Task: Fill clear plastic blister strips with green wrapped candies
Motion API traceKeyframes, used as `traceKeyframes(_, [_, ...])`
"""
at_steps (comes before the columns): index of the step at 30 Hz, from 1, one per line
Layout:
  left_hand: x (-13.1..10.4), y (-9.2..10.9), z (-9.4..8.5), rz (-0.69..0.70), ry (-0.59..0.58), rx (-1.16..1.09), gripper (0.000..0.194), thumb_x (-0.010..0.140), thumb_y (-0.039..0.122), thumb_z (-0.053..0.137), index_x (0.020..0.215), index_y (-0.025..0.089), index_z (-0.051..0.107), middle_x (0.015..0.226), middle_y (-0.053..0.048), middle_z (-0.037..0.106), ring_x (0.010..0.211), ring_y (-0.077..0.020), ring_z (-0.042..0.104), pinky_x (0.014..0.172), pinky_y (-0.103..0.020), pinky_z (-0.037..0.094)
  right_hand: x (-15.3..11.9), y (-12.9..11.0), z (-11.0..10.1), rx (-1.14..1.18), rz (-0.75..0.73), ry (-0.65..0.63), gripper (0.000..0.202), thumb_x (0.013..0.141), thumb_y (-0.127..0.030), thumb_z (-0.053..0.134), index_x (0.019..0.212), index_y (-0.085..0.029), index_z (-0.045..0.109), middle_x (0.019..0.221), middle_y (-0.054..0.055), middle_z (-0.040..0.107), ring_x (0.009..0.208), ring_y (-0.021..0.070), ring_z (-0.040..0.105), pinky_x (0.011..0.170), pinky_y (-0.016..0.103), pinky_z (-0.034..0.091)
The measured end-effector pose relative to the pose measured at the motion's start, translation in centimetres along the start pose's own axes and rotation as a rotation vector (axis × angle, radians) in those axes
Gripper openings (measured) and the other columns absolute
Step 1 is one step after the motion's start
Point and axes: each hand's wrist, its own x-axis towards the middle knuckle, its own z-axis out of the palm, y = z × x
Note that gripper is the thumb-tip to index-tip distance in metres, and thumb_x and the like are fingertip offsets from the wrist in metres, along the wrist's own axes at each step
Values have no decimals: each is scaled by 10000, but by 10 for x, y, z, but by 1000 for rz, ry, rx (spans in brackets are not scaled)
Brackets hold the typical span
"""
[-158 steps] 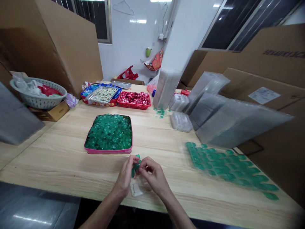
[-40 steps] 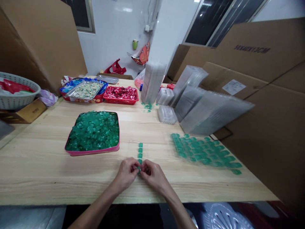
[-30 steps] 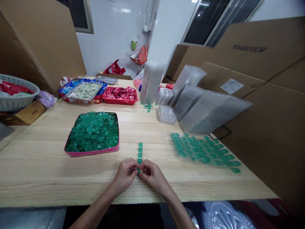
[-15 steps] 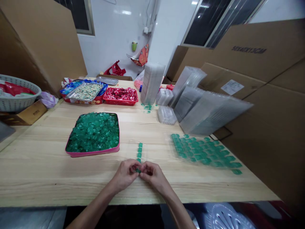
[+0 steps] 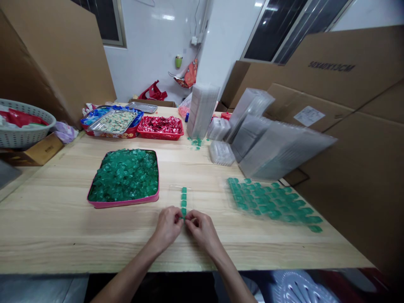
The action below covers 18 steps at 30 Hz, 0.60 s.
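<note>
A clear, thin plastic tray lies on the table in front of me, with a column of green translucent squares down its middle. At the near end of that column, the fingertips of my left hand and my right hand almost meet. Both hands are closed in a pinch on a small green piece, mostly hidden by the fingers. To the left stands a pink-rimmed square tin heaped with similar green pieces.
Clear trays filled with green squares lie at right. Behind them stand stacks of clear plastic trays. A red basket of shiny red packets and a metal tray sit at the back. Cardboard walls the right side.
Both hands have moved slightly away from me with the green piece, from below the column to its near end on the tray.
</note>
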Motion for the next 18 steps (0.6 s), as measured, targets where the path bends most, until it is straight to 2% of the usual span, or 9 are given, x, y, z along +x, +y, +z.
traceKeyframes(3, [1, 0, 1, -14, 6, 19, 141, 655, 52, 533, 631, 161, 620, 532, 24, 549, 539, -132, 519, 543, -230, 358, 2, 0, 2, 56, -7, 2, 79, 683, -170, 481, 708, -188, 554, 584, -8, 577, 468, 125, 523, 438, 212, 371])
traceKeyframes(8, [3, -1, 0, 15, 16, 50, 126, 657, 52, 548, 641, 155, 618, 622, 4, 561, 600, -136, 523, 581, -237, 362, 4, 5, 6, 159, 24, -39, 87, 712, -183, 434, 714, -192, 521, 579, -24, 556, 414, 122, 534, 435, 226, 404])
traceKeyframes(10, [2, -2, 0, 33, 16, 58, 147, 676, 48, 527, 615, 156, 605, 628, -3, 553, 606, -137, 519, 590, -241, 365, 4, 9, 6, 153, 32, -33, 104, 731, -193, 435, 729, -187, 539, 553, -28, 547, 400, 123, 526, 432, 229, 406])
traceKeyframes(14, [-1, -6, 0, 57, 21, 63, 203, 633, -15, 489, 608, 162, 586, 640, 0, 537, 641, -140, 516, 617, -244, 370, 2, 13, 4, 83, -49, -18, 148, 741, -172, 452, 748, -178, 600, 552, -7, 566, 456, 129, 529, 458, 223, 409])
traceKeyframes(18, [-2, -8, 0, 38, 18, 27, 246, 605, -26, 488, 722, 161, 595, 649, 19, 541, 592, -118, 512, 579, -222, 380, 0, 13, 2, 95, -19, -43, 144, 737, -183, 472, 790, -171, 605, 526, -19, 546, 462, 136, 525, 470, 228, 408])
